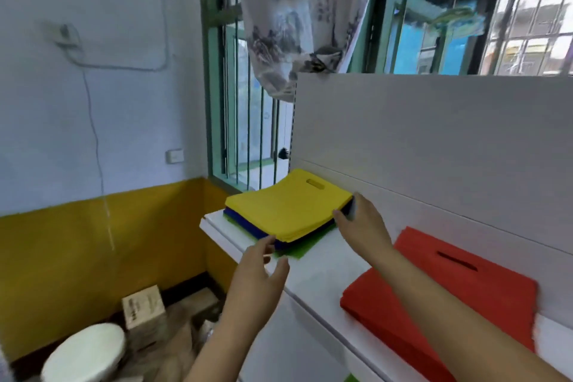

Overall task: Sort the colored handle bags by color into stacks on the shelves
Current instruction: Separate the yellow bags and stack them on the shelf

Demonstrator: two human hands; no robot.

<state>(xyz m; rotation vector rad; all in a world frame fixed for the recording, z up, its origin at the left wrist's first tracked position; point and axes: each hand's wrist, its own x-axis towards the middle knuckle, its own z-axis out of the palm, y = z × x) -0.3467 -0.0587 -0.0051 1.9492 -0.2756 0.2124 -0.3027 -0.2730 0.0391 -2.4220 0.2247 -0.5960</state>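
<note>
A mixed pile sits at the far left end of the shelf (pixel 322 276): yellow bags (pixel 288 208) on top, blue bags (pixel 248 225) under them, a green bag (pixel 297 250) at the bottom, its corner poking out toward the person. The red stack (pixel 449 288) lies well apart to the right on the same shelf, already one color, which leaves room between for another stack.

The right hand (pixel 359 226) is at the pile's right edge, fingers curled around the side of the yellow layer, thumb on top; it looks set to lift the yellows off as a group. The left hand (pixel 257 270) hovers just in front of the near corner, fingers spread and relaxed, holding nothing, probably ready to steady the blue bags below so they don't drag along.

The pile overhangs the shelf's end slightly, so a careless pull could tip it off toward the floor
</note>
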